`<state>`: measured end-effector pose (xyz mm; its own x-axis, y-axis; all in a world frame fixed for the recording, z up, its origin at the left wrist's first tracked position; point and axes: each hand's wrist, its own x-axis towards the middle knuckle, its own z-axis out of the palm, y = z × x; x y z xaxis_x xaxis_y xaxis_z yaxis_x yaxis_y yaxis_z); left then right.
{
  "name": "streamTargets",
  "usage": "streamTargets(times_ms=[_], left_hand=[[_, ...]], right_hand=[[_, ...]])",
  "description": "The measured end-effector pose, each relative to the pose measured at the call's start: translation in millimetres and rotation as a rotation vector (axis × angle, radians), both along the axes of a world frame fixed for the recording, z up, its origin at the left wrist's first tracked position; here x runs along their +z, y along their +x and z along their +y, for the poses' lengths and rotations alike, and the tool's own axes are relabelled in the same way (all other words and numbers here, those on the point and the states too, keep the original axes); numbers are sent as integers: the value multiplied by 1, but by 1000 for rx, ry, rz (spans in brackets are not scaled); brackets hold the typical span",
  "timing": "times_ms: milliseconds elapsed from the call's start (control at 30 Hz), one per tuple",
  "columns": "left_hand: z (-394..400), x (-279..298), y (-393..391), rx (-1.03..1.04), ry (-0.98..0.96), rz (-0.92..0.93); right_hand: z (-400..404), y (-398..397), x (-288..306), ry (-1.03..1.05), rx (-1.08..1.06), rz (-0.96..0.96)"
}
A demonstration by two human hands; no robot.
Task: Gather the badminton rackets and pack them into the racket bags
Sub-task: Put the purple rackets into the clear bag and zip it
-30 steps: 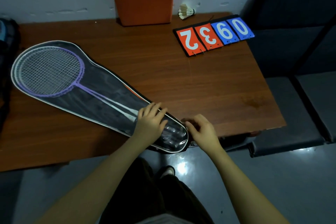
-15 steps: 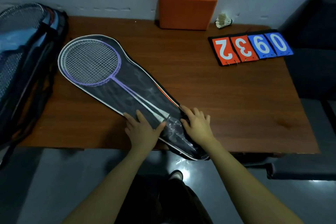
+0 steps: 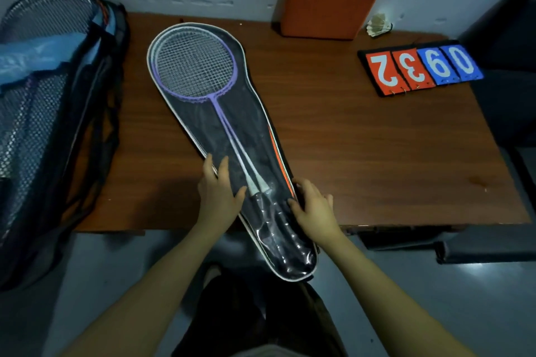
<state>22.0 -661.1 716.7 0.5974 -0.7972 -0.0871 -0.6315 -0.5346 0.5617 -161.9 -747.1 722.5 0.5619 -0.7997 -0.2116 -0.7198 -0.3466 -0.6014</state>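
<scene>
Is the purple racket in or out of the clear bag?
In: the racket lies wholly within the bag outline, behind its clear cover.

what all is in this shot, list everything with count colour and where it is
racket bag: 1, clear front, white trim, diagonal on table, handle end past near edge
badminton rackets: seemingly 2, purple and white, inside that bag
table: 1, brown wood, centre
foam block: 1, orange, far edge against wall
shuttlecock: 1, white, right of block
score flip cards: 4 digits, two red, two blue, far right of table
large racket bag: 1, black and blue mesh, left
left hand: flat on bag's left edge
right hand: on bag's right edge
</scene>
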Motion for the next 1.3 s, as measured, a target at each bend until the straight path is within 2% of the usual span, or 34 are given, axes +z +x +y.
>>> streamTargets(times_ms=[133, 300, 467, 600, 900, 1300], left_hand=[[21, -2, 9, 19, 43, 83], [34, -2, -2, 8, -140, 370], [43, -6, 12, 50, -268, 444], [52, -1, 29, 78, -349, 406], [75, 33, 57, 252, -511, 346], [129, 120, 80, 145, -617, 24]], right_hand=[[11, 32, -4, 39, -60, 4], [11, 52, -2, -92, -59, 42], [24, 66, 9, -137, -44, -14], [44, 86, 25, -73, -113, -153], [86, 125, 52, -127, -128, -261], [136, 147, 109, -252, -28, -593]])
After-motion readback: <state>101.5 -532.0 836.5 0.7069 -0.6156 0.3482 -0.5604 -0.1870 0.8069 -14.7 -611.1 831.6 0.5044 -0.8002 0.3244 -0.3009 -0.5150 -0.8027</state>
